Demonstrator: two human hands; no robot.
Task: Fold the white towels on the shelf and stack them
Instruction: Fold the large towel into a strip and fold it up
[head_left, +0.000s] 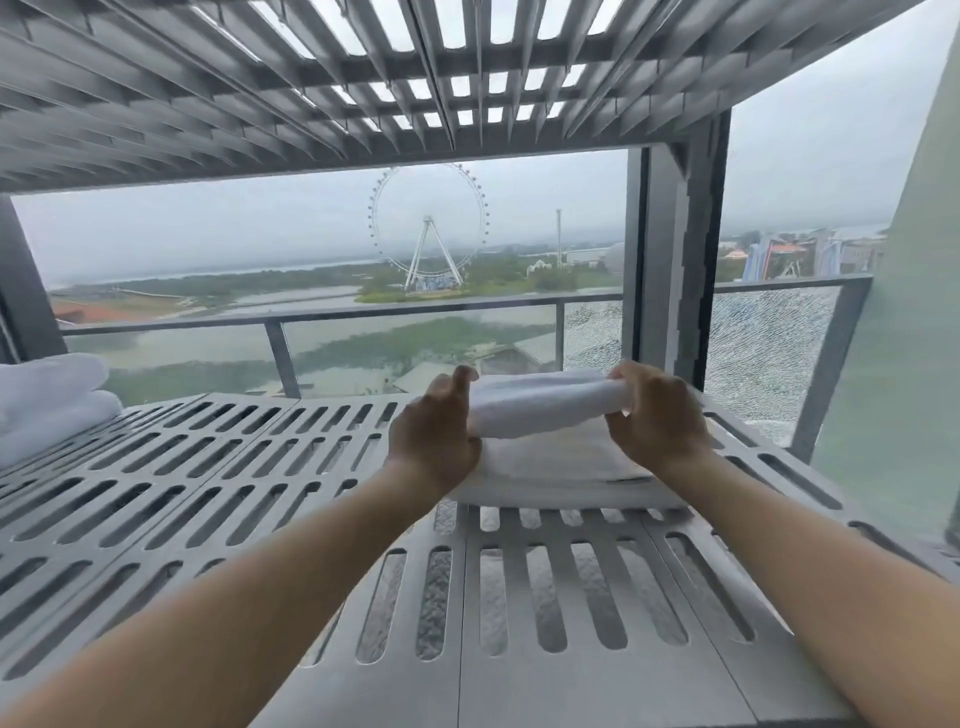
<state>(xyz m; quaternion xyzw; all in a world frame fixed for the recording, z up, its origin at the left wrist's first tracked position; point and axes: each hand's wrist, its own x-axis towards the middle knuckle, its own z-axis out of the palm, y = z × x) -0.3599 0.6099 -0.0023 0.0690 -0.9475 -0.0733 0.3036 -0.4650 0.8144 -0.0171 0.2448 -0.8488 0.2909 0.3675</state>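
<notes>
Curled fingers (460, 378) of the left hand (434, 439) and of the right hand (657, 415) wrap the two ends of one white towel (545, 405), gripping it as a thick fold whose long axis runs left to right between them. It is held just above the folded stack (561, 480) of white towelling, which lies flat on the right half of the slotted grey shelf (208, 467) (how many towels the stack holds cannot be told). The wrists and both bare forearms cover the stack's near corners. At the shelf's far left edge sits a second pile (52, 397), two rounded white towels by the look of it, well apart from the hands. A matching slotted shelf (363, 78) hangs overhead. Beyond stand a grey post (680, 260), a glass balustrade (337, 314), one shattered pane (769, 353) and a Ferris wheel (428, 223).
</notes>
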